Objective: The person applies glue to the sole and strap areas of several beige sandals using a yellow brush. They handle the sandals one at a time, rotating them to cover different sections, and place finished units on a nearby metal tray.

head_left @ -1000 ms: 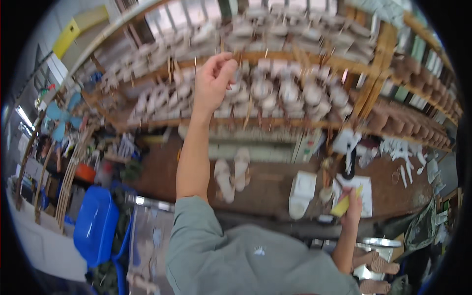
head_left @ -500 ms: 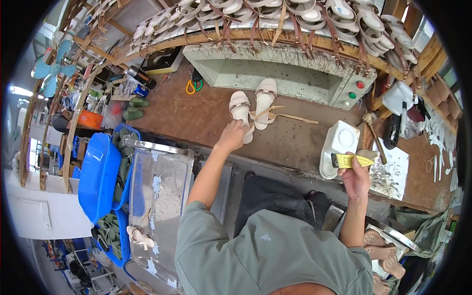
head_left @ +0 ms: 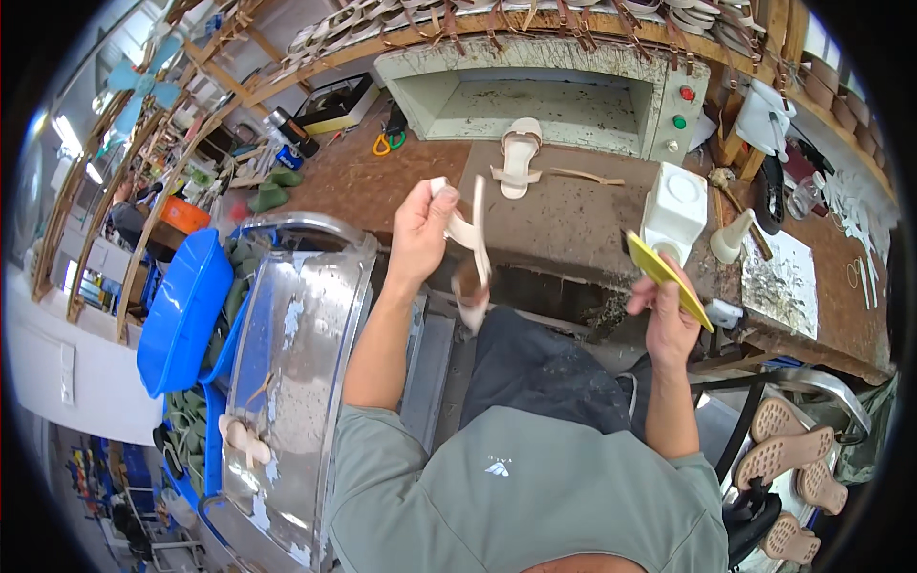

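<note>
My left hand [head_left: 420,229] is closed on a beige sandal [head_left: 480,215] and holds it up in front of the bench edge. The sandal hangs toe down, its front end blurred by motion. In my right hand [head_left: 671,320] is a flat, narrow yellow tool [head_left: 669,277], pinched between thumb and fingers beside a white plastic container [head_left: 680,196]. A second beige sandal [head_left: 519,162] lies upright on the brown bench [head_left: 420,158], apart from both hands. Next to it lies a loose tan strap [head_left: 587,177].
Behind the bench sandal stands a pale metal box [head_left: 535,110] with an open front. A white cone [head_left: 732,239] and stained paper [head_left: 788,286] lie at right. Left are a metal cart [head_left: 296,353] and blue tubs [head_left: 186,310]; several soles [head_left: 783,458] rest low right.
My left hand has lifted one sandal off the bench and brought it nearer to me, turning it toe down. In my right hand the yellow tool has turned from level to slanted.
</note>
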A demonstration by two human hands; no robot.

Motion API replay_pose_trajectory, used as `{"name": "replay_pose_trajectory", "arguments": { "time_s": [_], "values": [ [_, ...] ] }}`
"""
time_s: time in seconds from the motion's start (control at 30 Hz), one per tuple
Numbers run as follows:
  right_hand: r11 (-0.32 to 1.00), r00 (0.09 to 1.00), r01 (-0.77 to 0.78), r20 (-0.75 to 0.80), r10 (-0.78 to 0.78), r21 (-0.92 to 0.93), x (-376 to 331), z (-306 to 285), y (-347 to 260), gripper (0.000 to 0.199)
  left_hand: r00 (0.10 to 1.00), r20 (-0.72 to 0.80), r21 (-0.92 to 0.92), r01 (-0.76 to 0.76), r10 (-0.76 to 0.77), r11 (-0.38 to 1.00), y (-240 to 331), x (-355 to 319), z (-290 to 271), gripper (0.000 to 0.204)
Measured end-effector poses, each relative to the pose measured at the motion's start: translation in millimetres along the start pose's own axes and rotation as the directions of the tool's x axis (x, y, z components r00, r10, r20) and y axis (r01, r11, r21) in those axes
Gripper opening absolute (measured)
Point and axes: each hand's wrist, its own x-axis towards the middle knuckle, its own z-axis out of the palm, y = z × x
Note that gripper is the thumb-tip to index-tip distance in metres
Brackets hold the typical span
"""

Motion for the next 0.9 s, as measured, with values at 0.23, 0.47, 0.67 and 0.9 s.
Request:
{"name": "replay_pose_trajectory", "arguments": {
  "time_s": [0.23, 0.47, 0.67, 0.9],
  "values": [
    [0.816, 0.817, 0.509, 0.453, -0.357, -0.275, 3.4, 84.9, -28.0, 0.033, 0.827, 0.293, -0.516, 0.560, -0.480, 0.648, 13.0, -120.1, 73.5, 0.016],
    [0.868, 0.895, 0.300, 0.431, -0.114, -0.395, -23.6, 68.8, -2.2, 0.036, 0.740, 0.410, -0.701, 0.629, -0.533, 0.336, 15.7, -194.0, 101.6, 0.062],
    [0.855, 0.900, 0.320, 0.412, -0.141, -0.407, -13.7, 64.6, 20.5, 0.039, 0.641, 0.631, -0.656, 0.742, -0.437, 0.143, -12.3, -189.8, 111.2, 0.058],
    [0.752, 0.944, 0.317, 0.265, -0.195, -0.577, 19.4, -1.1, 49.7, 0.029, 0.612, 0.611, -0.653, 0.748, -0.503, 0.117, -44.1, -159.3, 130.3, 0.049]
  ]
}}
